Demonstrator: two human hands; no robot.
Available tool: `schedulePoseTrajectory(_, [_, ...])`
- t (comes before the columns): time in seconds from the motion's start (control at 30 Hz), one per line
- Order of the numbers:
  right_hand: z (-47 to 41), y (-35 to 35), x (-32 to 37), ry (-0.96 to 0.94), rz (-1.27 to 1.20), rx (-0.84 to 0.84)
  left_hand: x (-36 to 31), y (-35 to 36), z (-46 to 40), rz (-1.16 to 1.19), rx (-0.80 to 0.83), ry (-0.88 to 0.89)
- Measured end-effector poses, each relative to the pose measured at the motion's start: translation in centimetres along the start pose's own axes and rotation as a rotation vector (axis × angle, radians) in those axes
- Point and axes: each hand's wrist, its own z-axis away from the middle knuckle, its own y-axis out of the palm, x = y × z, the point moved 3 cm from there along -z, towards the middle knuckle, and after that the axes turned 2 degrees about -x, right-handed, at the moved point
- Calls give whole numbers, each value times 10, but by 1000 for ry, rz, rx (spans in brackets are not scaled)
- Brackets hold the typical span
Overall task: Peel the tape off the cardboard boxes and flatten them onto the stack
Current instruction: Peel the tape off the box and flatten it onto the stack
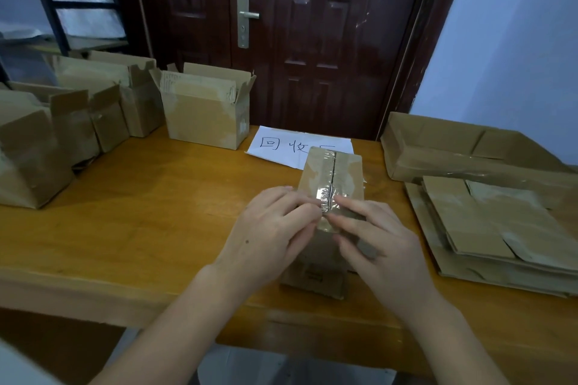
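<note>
A small closed cardboard box (pixel 347 169) stands on the wooden table (pixel 150 197) in front of me. Clear tape (pixel 327 180) runs along its top seam. My left hand (pixel 269 234) rests against the box's left side with its fingertips at the near end of the tape. My right hand (pixel 375 244) lies over the box's near right corner, and its fingertips meet the left ones at the tape end. Whether either hand pinches the tape is unclear. At the right lies the stack of flattened boxes (pixel 488 228).
Several open boxes (pixel 203 116) stand along the table's left and back. A white sheet with handwriting (pixel 281 144) lies behind the small box. A large shallow carton (pixel 463 150) sits at the back right. A dark door (pixel 312 40) rises behind the table.
</note>
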Motion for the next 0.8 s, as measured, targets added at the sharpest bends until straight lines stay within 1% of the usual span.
schedulePoseTrajectory(0.1, [-5, 4, 0, -50, 54, -47, 1, -1, 1, 9, 20, -3])
schedulePoseTrajectory(0.27, [-8, 7, -3, -139, 94, -156, 4, 0, 4, 32, 139, -74])
schedulePoseTrajectory(0.33, [-6, 9, -4, -195, 134, -190, 4, 0, 4, 87, 122, -98])
schedulePoseTrajectory(0.4, [-4, 12, -4, -231, 169, -212, 6, -1, 3, 74, 105, -91])
schedulePoseTrajectory(0.5, [-8, 11, -3, -163, 74, -170, 7, 0, 2, 39, 80, -63])
schedulePoseTrajectory(0.57, [-9, 7, -2, -96, 1, -95, 7, 1, 1, 36, 38, -65])
schedulePoseTrajectory(0.67, [-9, 2, -2, 64, -68, 3, 4, 4, 0, 8, -38, -52])
schedulePoseTrajectory(0.73, [-14, 0, -1, 125, -40, 20, 3, 4, 0, -12, -84, -39])
schedulePoseTrajectory(0.8, [-21, 0, 0, 112, 21, 40, 2, 4, 2, -9, -105, -63])
